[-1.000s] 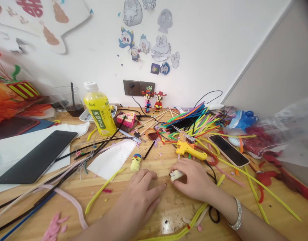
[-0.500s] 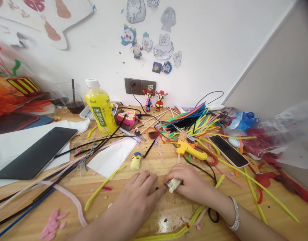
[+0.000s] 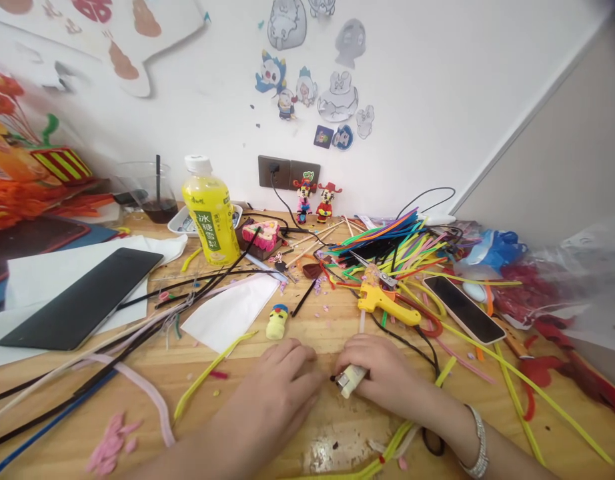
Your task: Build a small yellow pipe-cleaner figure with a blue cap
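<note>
My right hand is closed round a small cream lighter with a metal top, held just above the wooden table. My left hand lies beside it with fingers curled toward the lighter's tip; whether it grips anything is hidden. A small yellow pipe-cleaner figure lies just beyond my left hand. A yellow glue gun rests beyond my right hand. A silver bracelet sits on my right wrist.
A heap of coloured pipe cleaners fills the back right, with a phone beside it. A yellow drink bottle, a dark tablet on white paper and a white sheet lie left. Plastic bags crowd the right edge.
Both hands have drawn nearer to me with the lighter; my left fingers have curled in from lying flat. The view has shifted slightly left.
</note>
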`<state>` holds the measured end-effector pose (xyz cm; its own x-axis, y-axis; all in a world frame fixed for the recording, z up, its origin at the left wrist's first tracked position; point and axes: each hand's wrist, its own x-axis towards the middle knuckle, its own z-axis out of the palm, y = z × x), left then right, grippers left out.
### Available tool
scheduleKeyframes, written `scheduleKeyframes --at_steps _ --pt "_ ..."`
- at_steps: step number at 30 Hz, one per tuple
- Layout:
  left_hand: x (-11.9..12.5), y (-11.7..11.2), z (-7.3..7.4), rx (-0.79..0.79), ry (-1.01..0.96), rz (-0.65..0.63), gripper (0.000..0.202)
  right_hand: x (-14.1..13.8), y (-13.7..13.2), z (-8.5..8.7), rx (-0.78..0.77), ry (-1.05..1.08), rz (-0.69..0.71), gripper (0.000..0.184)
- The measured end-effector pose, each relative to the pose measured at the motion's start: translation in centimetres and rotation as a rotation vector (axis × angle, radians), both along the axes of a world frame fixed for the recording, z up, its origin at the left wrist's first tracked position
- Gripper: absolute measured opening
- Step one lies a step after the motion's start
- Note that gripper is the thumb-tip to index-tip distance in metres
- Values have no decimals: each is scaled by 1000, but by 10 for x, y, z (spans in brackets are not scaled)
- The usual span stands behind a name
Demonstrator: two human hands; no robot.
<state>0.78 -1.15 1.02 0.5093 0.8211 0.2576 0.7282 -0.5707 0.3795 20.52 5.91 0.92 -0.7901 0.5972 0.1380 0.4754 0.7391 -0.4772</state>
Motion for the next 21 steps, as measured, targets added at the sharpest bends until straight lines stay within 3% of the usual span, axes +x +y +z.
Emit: scheduleKeyframes --at_steps 6,14,21 --pt "2 5 -4 -40 -137 115 10 -2 -2 -1 -3 23 12 13" --pt "7 6 -6 -12 -163 156 14 -6 -3 -1 -26 37 -13 13" --pt "2 4 -1 -29 -143 91 19 4 -3 14 41 95 -129 9"
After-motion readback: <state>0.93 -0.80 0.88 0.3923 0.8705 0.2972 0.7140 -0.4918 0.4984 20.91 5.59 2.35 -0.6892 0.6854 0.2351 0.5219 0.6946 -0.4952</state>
